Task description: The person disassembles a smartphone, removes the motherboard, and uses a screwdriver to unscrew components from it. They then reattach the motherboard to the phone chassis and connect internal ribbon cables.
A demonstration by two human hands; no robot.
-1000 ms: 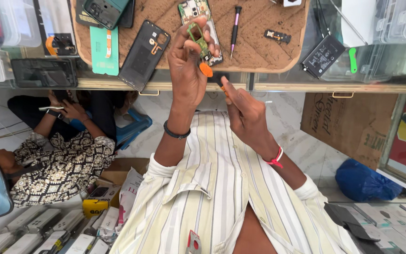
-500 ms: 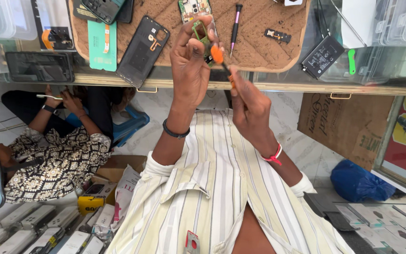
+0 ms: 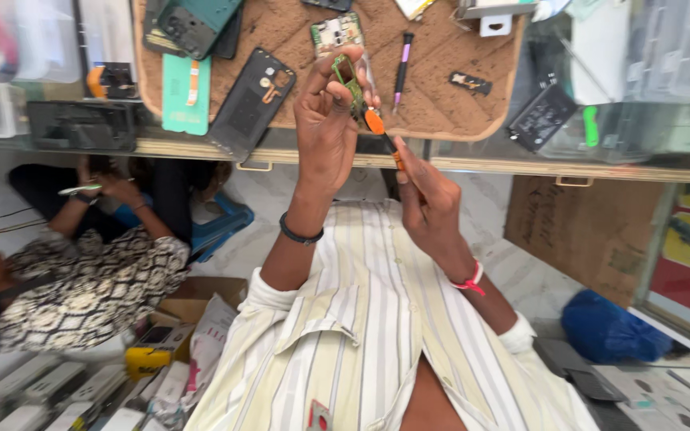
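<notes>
Green circuit board, small and narrow, sits pinched between the thumb and curled fingers of the left hand, held up in front of the brown quilted mat that lies on the glass tabletop. An orange-handled screwdriver is gripped in the right hand, whose fingers are closed around the handle, with the tool's front end meeting the lower edge of the board just beside the left fingertips. The left wrist wears a black band and the right wrist a red one. On the mat lie a black phone back cover, a teal phone panel partly off the mat's edge, another small circuit board just behind the held one, and a purple-tipped tool. To the left, another person in a patterned garment sits low beside the tabletop, their hands close together.
</notes>
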